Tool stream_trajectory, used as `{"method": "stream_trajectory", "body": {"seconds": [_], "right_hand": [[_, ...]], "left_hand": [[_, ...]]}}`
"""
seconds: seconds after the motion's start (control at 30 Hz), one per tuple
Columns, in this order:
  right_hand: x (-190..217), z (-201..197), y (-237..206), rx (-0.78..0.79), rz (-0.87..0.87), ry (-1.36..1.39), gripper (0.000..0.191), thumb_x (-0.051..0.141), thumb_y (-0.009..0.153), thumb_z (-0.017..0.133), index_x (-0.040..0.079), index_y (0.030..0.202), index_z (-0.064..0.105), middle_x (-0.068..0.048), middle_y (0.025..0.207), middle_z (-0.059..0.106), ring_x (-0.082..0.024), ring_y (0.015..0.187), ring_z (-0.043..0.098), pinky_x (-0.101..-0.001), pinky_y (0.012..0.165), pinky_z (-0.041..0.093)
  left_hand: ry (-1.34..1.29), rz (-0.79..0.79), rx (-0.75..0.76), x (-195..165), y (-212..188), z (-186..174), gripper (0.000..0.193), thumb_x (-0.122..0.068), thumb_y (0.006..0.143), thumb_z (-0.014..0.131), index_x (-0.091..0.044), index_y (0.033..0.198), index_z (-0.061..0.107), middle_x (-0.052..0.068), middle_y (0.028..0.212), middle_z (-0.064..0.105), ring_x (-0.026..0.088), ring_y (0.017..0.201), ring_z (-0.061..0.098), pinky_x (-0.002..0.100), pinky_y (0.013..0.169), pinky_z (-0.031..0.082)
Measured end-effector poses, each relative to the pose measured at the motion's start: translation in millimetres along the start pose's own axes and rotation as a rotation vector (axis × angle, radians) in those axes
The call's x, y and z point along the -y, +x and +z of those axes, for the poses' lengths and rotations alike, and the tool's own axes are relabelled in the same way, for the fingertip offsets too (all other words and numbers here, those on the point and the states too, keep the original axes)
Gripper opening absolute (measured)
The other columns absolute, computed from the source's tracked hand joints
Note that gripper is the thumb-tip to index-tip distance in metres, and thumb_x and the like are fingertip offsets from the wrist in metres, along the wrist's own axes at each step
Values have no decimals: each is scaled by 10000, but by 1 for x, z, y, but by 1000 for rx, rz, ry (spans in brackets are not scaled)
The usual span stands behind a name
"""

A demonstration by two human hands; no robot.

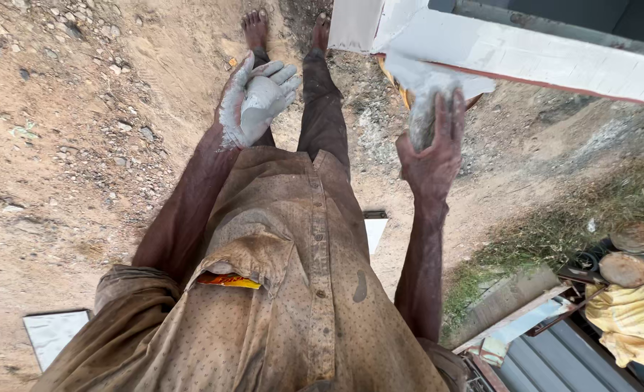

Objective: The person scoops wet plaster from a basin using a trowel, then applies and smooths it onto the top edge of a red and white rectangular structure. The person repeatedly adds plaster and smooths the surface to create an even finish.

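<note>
Obs. 1, right hand. Your right hand (432, 149) is raised, back toward the camera, fingers curled and closed around a lump of wet grey putty (422, 116). The lump sits at your fingertips and presses up against the underside edge of a white-coated ledge (525, 54), which has a thin red line along its lower edge. A smear of the same grey material hangs from the ledge just above the lump. Something yellow shows behind the hand; too hidden to identify.

Obs. 2, left hand. Your left hand (258, 101) is held out in front of your body, palm up, fingers spread apart and loose. Palm and fingers are thickly coated with grey putty; it clamps nothing.

Obs. 3, body. Both forearms are bare. You wear a dusty brown dotted shirt (293, 290) with an orange-yellow packet (227, 280) poking from the chest pocket, and dark trousers. Your bare feet (255, 27) stand on dry sandy ground (82, 145) scattered with small stones.

Obs. 4, surroundings. A flat white tile (52, 335) lies on the ground on your left; a second pale piece (375, 231) shows between your arm and torso. To your right: a patch of grass (590, 218), cut logs (630, 254), a yellow sack (634, 323), and corrugated metal sheeting (554, 359).
</note>
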State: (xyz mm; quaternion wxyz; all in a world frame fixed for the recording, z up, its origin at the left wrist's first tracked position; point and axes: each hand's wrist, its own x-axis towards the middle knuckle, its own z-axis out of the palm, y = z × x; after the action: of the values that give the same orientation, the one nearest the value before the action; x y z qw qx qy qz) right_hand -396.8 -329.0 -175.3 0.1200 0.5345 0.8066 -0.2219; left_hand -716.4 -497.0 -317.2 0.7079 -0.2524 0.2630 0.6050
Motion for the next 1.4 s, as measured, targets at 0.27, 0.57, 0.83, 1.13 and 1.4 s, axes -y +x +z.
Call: {"method": "stream_trajectory", "body": {"seconds": [0.27,0.57,0.83,1.13,1.4], "right_hand": [[-25,9,54,-44,-91,0,840,213,1034,776,112,1686,256,-118,1799,175,-310,1673,221,-531,1291,483],[-23,17,63,-102,-204,-19,935,193,986,828,113,1694,222,-115,1742,135,-329,1668,210,-518,1272,518],[11,-37,9,319,-4,-101,805,283,895,750,115,1614,429,-170,1706,356,-352,1522,404,-562,1096,525],[30,-67,-24,-35,347,1243,773,139,904,738,119,1628,469,-216,1460,578,-148,818,671,-263,601,640],[18,-38,-54,513,-3,2212,699,203,943,730,12,1526,395,-278,1096,621,-312,903,713,-375,687,656]], "left_hand": [[-36,24,105,2,-3,-1,796,-531,1035,584,10,1574,358,229,1675,377,377,1527,460,481,1308,414],[-18,22,108,4,-2,-10,747,-512,1065,551,10,1572,383,214,1679,384,383,1548,442,469,1308,393],[-88,-30,44,6,-1,11,733,-491,1035,582,28,1522,410,238,1634,405,390,1506,471,489,1246,444],[22,11,202,19,-4,50,694,-428,1075,597,32,1542,372,235,1621,424,355,1463,489,458,1241,454],[-150,-205,372,24,-8,107,903,-521,1038,597,104,1598,263,284,1640,365,405,1515,442,484,1305,394]]}}
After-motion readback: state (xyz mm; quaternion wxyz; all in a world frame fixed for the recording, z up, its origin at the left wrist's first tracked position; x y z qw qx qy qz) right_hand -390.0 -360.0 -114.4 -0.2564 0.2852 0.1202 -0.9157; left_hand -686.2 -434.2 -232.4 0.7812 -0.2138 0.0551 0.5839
